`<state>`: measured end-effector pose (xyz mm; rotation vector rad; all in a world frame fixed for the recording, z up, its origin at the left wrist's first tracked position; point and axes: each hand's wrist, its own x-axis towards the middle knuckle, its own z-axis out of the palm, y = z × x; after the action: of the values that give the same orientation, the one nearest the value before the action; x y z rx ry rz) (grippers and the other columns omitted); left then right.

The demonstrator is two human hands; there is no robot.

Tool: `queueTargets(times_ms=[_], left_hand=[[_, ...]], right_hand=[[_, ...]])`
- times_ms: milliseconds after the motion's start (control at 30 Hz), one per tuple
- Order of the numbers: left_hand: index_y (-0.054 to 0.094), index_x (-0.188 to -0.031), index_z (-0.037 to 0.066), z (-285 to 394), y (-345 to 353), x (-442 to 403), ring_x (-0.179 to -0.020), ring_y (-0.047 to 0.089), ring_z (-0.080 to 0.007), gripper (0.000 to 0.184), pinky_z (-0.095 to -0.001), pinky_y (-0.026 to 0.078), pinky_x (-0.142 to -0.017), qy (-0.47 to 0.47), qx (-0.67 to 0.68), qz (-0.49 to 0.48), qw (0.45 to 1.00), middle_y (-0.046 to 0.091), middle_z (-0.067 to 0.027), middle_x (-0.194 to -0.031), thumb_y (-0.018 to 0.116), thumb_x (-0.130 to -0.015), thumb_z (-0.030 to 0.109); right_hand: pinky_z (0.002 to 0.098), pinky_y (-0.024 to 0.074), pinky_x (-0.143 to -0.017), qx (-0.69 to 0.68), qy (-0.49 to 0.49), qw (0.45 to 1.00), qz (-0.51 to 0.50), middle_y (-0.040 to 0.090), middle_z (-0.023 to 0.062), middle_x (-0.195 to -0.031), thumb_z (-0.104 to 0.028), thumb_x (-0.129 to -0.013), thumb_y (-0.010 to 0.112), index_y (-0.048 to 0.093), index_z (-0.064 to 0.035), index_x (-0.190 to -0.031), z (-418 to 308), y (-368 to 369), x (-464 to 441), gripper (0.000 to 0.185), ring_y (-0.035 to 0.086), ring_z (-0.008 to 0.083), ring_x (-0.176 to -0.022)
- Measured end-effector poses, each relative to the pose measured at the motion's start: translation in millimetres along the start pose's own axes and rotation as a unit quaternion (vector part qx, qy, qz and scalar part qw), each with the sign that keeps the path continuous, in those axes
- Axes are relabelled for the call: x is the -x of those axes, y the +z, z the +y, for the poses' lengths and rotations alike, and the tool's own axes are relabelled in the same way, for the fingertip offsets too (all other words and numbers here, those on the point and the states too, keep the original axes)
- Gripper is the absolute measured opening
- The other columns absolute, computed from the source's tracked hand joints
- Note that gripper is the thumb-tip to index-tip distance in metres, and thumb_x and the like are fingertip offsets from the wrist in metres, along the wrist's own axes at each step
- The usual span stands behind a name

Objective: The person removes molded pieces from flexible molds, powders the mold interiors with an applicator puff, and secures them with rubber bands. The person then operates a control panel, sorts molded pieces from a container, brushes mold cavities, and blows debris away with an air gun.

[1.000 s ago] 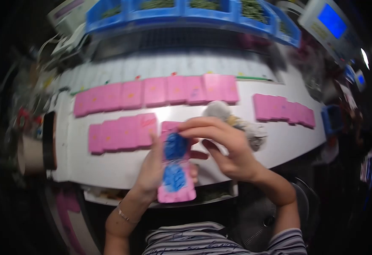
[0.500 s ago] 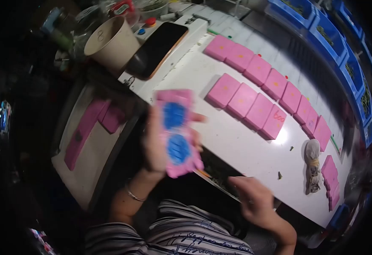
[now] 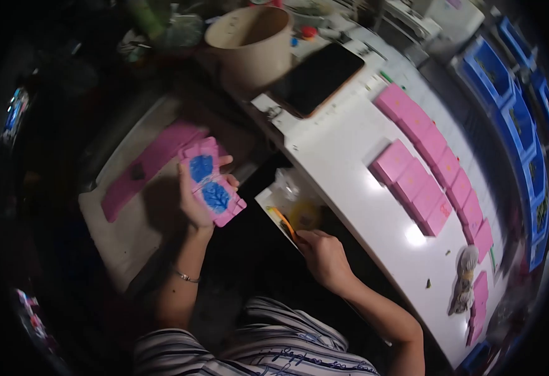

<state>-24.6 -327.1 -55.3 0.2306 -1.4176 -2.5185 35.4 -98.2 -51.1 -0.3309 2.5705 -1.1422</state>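
Observation:
My left hand holds a pink block with two blue leaf-textured patches on its face, fingers wrapped round its back and edge. It hangs over a pale surface at the left, where a long pink strip lies. My right hand is closed at the open drawer under the white table's edge. Its fingertips are on an orange tool, whose far end reaches into the drawer. Inside the drawer are a yellow round item and clear plastic.
Two rows of pink blocks stand on the white table. A phone and a beige bucket are at the top. A grey-white bundle lies at the right, near more pink blocks. Blue bins line the far side.
The view has swung left. My left hand has carried the pink block left, off the table. My right hand has left the block and closed on the orange tool at the drawer.

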Motion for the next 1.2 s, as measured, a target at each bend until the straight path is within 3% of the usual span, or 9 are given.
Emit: queueTargets(times_ms=[200, 367, 467, 667, 800, 933, 1000, 1133, 1200], left_hand=[[0.051, -0.111, -0.001, 10.2, -37.2, -36.1, -0.061, 0.060, -0.0222, 0.060, -0.0307, 0.048, -0.055, 0.073, -0.092, 0.018, 0.993, 0.062, -0.0174, -0.098, 0.025, -0.093, 0.051], [0.050, -0.115, -0.003, 28.3, -42.0, -46.0, -0.062, 0.060, -0.0231, 0.057, -0.0310, 0.048, -0.055, 0.095, -0.083, 0.047, 0.991, 0.063, -0.0183, -0.098, 0.030, -0.093, 0.046], [0.053, -0.108, -0.001, 24.0, -54.1, -54.7, -0.056, 0.060, -0.0211, 0.050, -0.0302, 0.049, -0.052, 0.098, -0.034, 0.014, 0.995, 0.064, -0.0158, -0.091, 0.036, -0.094, 0.043], [0.052, -0.110, -0.001, 37.2, -59.1, -58.5, -0.057, 0.061, -0.0266, 0.051, -0.0329, 0.050, -0.053, 0.059, 0.020, 0.021, 0.998, 0.063, -0.0205, -0.094, 0.036, -0.091, 0.044], [0.049, -0.116, 0.001, 44.2, -56.5, -57.4, -0.058, 0.060, -0.0306, 0.054, -0.0359, 0.050, -0.053, 0.031, 0.052, 0.030, 0.998, 0.062, -0.0237, -0.095, 0.034, -0.090, 0.046], [0.055, -0.108, 0.000, 18.6, -97.4, -90.7, -0.058, 0.061, -0.0264, 0.051, -0.0340, 0.051, -0.055, 0.079, -0.013, 0.143, 0.986, 0.064, -0.0196, -0.092, 0.039, -0.090, 0.045], [0.055, -0.109, 0.001, 42.9, -80.6, -80.8, -0.059, 0.061, -0.0256, 0.050, -0.0333, 0.051, -0.056, 0.028, -0.005, 0.065, 0.997, 0.065, -0.0192, -0.090, 0.040, -0.090, 0.044], [0.054, -0.112, 0.002, 42.6, -78.3, -83.9, -0.057, 0.061, -0.0252, 0.051, -0.0334, 0.051, -0.055, 0.010, 0.006, 0.039, 0.999, 0.065, -0.0194, -0.089, 0.042, -0.089, 0.046], [0.053, -0.113, 0.002, 41.0, -85.0, -88.9, -0.052, 0.060, -0.0238, 0.054, -0.0314, 0.050, -0.050, -0.005, -0.123, 0.135, 0.983, 0.065, -0.0197, -0.088, 0.044, -0.089, 0.049]], right_hand=[[0.0413, 0.0475, -0.063, -0.059, 0.059, 0.994, -0.074, 0.061, 0.0231, -0.077, -0.013, -0.083, 0.057, 0.060, 0.0028, -0.086, 4.9, -3.9, -9.8, 0.016, 0.061, 0.0385, -0.072], [0.0391, 0.0492, -0.059, -0.044, -0.108, 0.988, 0.100, 0.061, 0.0205, -0.087, -0.008, -0.083, 0.057, 0.058, -0.0033, -0.102, -39.4, -7.2, -26.6, 0.019, 0.062, 0.0358, -0.074], [0.0405, 0.0488, -0.060, 0.108, -0.188, 0.973, 0.074, 0.054, 0.0142, -0.082, 0.002, -0.078, 0.051, 0.054, -0.0072, -0.119, -82.4, -4.6, -50.7, 0.042, 0.058, 0.0343, -0.069], [0.0379, 0.0471, -0.069, -0.051, -0.272, 0.961, 0.010, 0.053, 0.0180, -0.079, 0.007, -0.075, 0.049, 0.063, -0.0071, -0.109, -96.1, 36.3, -105.9, 0.039, 0.057, 0.0325, -0.075], [0.0395, 0.0479, -0.067, 0.039, -0.317, 0.947, 0.041, 0.055, 0.0203, -0.079, 0.004, -0.073, 0.053, 0.065, -0.0070, -0.103, -88.1, 49.5, -136.4, 0.034, 0.058, 0.0337, -0.072], [0.0403, 0.0480, -0.066, 0.013, -0.248, 0.966, 0.067, 0.056, 0.0177, -0.077, 0.003, -0.073, 0.052, 0.066, -0.0072, -0.100, -104.6, 41.7, -145.1, 0.033, 0.058, 0.0335, -0.071], [0.0406, 0.0473, -0.064, -0.031, -0.328, 0.942, 0.065, 0.056, 0.0165, -0.075, 0.003, -0.074, 0.054, 0.067, -0.0087, -0.101, -107.2, 45.9, -143.5, 0.033, 0.058, 0.0342, -0.068], [0.0405, 0.0496, -0.068, 0.038, -0.290, 0.954, 0.067, 0.060, 0.0175, -0.082, 0.004, -0.070, 0.050, 0.068, -0.0083, -0.098, -82.5, 70.8, -176.9, 0.036, 0.061, 0.0354, -0.074], [0.0452, 0.0499, -0.067, 0.135, -0.220, 0.964, 0.061, 0.060, 0.0193, -0.079, 0.000, -0.069, 0.052, 0.068, -0.0064, -0.090, -76.0, 63.6, -187.8, 0.027, 0.061, 0.0376, -0.072]])
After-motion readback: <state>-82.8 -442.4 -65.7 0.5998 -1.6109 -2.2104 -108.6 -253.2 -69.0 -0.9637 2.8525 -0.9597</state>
